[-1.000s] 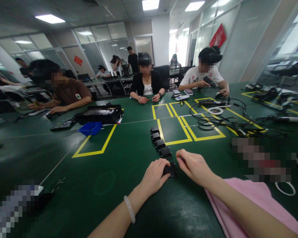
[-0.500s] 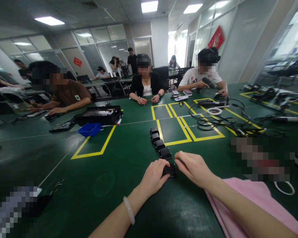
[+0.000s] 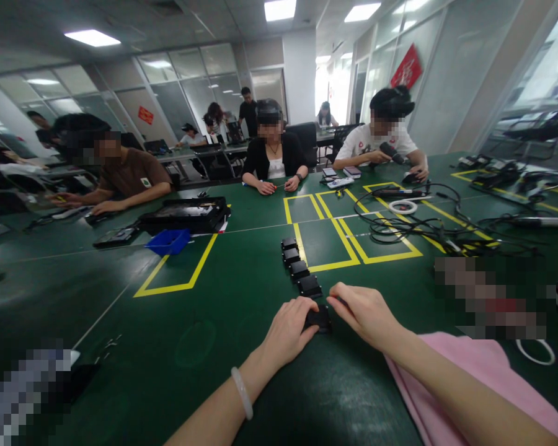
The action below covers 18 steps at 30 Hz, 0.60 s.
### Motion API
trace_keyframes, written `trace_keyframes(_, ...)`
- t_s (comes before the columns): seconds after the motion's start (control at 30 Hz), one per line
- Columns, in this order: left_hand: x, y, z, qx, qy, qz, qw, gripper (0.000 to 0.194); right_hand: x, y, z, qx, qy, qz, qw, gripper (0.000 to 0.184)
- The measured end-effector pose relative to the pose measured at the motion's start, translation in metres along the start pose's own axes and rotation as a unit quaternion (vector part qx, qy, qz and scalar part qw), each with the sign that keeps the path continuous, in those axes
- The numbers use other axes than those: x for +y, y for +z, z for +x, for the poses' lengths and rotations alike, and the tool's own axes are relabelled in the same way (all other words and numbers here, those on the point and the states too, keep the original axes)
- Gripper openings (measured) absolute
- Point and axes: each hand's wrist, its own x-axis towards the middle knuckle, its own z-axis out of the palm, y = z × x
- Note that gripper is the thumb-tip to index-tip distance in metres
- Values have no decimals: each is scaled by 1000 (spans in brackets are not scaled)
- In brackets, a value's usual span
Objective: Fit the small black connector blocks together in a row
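On the green table point(image 3: 204, 384), my left hand point(image 3: 288, 328) grips a small flat black part point(image 3: 323, 319) from its left side, thumb at the near edge and fingers over the far edge. Just beyond that part's right far corner, my right hand point(image 3: 365, 314) is closed in a pinch. Whatever its fingertips hold, if anything, is too small or hidden to make out. Several similar black parts point(image 3: 299, 270) lie in a line running away from my hands, the nearest close to my left fingertips.
A pink cloth point(image 3: 465, 365) lies under my right forearm. Black cables point(image 3: 390, 229) coil at the right. A blue bin point(image 3: 168, 242) stands by a black tray point(image 3: 186, 215) at the left. Yellow tape point(image 3: 335, 267) marks rectangles. Co-workers sit across the table.
Both hands and the black parts stay almost in place, with only a slight shift of the view. A person in the background has turned.
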Motion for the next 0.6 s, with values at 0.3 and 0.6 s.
trace_keyframes(0.3,-1,0,0,-2,2,2,1000,27,1,-2,0,6,-7,7,1000,15)
trace_keyframes(0.6,1,-2,0,-3,0,1,1000,27,2,4,1,45,-5,5,999,11)
